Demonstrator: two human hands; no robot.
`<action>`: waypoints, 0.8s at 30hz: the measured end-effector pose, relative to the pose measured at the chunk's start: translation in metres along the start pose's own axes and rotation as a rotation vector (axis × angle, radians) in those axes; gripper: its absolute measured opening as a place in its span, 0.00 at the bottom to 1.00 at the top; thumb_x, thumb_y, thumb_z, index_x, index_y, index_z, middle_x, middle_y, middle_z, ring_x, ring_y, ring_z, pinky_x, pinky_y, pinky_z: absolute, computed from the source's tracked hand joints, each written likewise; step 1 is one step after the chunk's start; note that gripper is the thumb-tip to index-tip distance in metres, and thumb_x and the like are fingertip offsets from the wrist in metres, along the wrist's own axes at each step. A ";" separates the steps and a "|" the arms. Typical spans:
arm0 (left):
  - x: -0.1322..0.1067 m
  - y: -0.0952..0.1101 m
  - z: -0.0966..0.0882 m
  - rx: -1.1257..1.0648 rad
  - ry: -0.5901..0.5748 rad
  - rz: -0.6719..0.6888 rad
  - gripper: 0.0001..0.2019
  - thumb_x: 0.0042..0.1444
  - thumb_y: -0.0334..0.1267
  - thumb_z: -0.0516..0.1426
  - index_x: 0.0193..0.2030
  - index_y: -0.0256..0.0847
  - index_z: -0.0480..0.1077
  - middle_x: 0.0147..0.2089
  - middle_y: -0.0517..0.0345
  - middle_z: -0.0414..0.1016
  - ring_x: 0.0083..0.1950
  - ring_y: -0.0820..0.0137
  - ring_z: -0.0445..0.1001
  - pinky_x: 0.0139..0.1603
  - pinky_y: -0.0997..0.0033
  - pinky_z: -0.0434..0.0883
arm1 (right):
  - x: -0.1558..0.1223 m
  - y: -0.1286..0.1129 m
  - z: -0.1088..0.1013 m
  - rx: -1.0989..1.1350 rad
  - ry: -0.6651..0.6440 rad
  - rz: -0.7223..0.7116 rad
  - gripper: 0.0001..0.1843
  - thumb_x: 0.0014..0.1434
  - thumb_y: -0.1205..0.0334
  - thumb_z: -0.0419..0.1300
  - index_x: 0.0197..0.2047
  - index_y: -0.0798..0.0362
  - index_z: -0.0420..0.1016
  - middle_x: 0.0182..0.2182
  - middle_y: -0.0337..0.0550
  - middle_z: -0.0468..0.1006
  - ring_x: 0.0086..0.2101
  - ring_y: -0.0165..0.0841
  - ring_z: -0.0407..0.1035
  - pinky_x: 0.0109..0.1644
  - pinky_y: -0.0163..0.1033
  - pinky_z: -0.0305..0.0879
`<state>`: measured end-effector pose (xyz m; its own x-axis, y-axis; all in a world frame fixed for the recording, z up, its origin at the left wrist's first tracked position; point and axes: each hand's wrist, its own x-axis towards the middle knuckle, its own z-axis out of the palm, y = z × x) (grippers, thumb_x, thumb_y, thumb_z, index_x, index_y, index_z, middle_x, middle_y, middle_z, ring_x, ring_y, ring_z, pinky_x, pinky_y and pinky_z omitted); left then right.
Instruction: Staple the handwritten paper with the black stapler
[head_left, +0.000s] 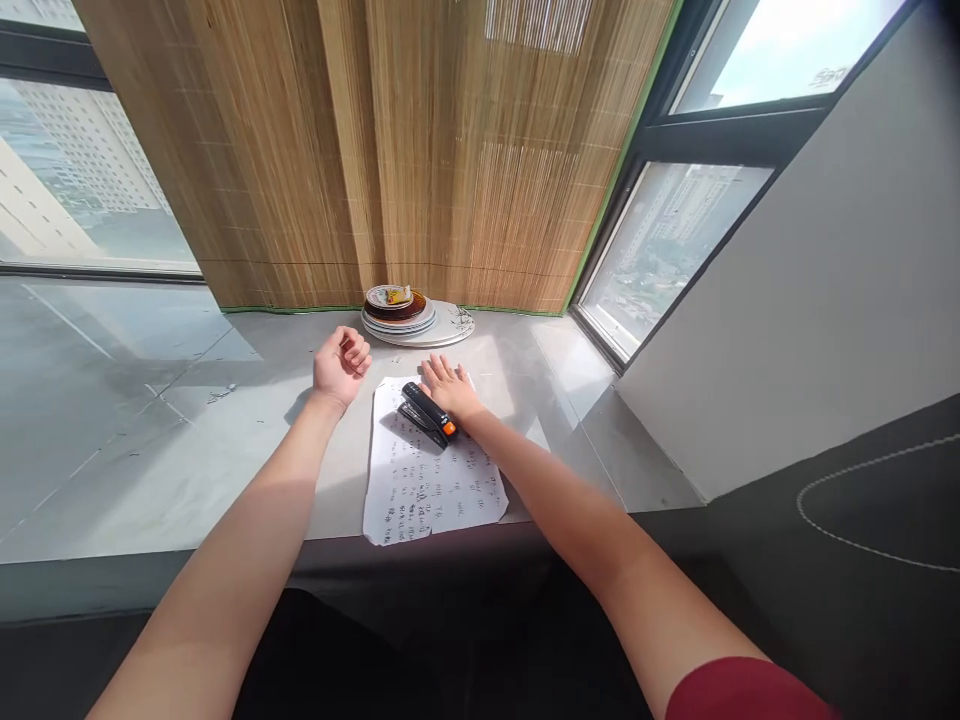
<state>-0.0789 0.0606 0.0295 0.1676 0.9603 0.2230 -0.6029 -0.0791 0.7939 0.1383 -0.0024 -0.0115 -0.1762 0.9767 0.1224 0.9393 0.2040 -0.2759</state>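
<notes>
head view: the only camera; it looks down over both your forearms onto a grey stone ledge (pixel 187 430) under a window.
left hand (pixel 341 365): fingers curled loosely into the palm, nothing in it. It sits on the bare ledge just left of the paper's far corner and is clear of the sheet.
right hand (pixel 450 388): flat, fingers spread, palm down on the far end of the paper (pixel 431 470). Looks like your weight pins the sheet there.
stapler (pixel 426 412): black with an orange end, lying diagonally on the paper, right against the left side of your right hand. You aren't gripping it. I can't tell whether any fingers touch it.
paper: a handwritten sheet, centre of the ledge. The near edge hangs slightly over the ledge lip, so hand and stapler are probably what hold it in place.
plates (pixel 401 310): a small stack at the far edge against the bamboo blind (pixel 390 150), with a wrapper on top. Well apart from both hands.
right side: window pane (pixel 667 250) and a plain wall (pixel 825 250), with nothing on that part of the ledge.
</notes>
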 end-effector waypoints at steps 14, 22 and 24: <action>-0.032 -0.057 0.032 1.494 -0.799 0.202 0.15 0.71 0.44 0.54 0.58 0.49 0.77 0.55 0.49 0.74 0.59 0.52 0.71 0.63 0.45 0.67 | -0.025 0.080 -0.034 0.132 0.123 0.194 0.27 0.75 0.50 0.48 0.70 0.53 0.67 0.73 0.58 0.66 0.72 0.48 0.57 0.74 0.60 0.53; -0.028 -0.055 0.028 1.479 -0.813 0.162 0.15 0.72 0.45 0.54 0.59 0.49 0.77 0.56 0.49 0.72 0.61 0.53 0.70 0.65 0.47 0.66 | -0.067 0.067 -0.085 0.378 -0.113 -0.193 0.24 0.60 0.37 0.67 0.40 0.48 0.69 0.37 0.39 0.77 0.35 0.36 0.69 0.36 0.39 0.63; -0.028 -0.054 0.029 1.486 -0.820 0.162 0.15 0.72 0.45 0.53 0.58 0.49 0.76 0.56 0.49 0.72 0.61 0.53 0.69 0.64 0.48 0.66 | -0.071 0.060 -0.078 0.286 -0.117 -0.180 0.20 0.57 0.46 0.72 0.41 0.47 0.69 0.36 0.40 0.78 0.35 0.37 0.69 0.35 0.39 0.61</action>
<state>-0.0286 0.0302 -0.0039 0.7967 0.5763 0.1821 0.4606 -0.7741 0.4344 0.2302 -0.0644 0.0380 -0.3793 0.9211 0.0878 0.7728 0.3676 -0.5173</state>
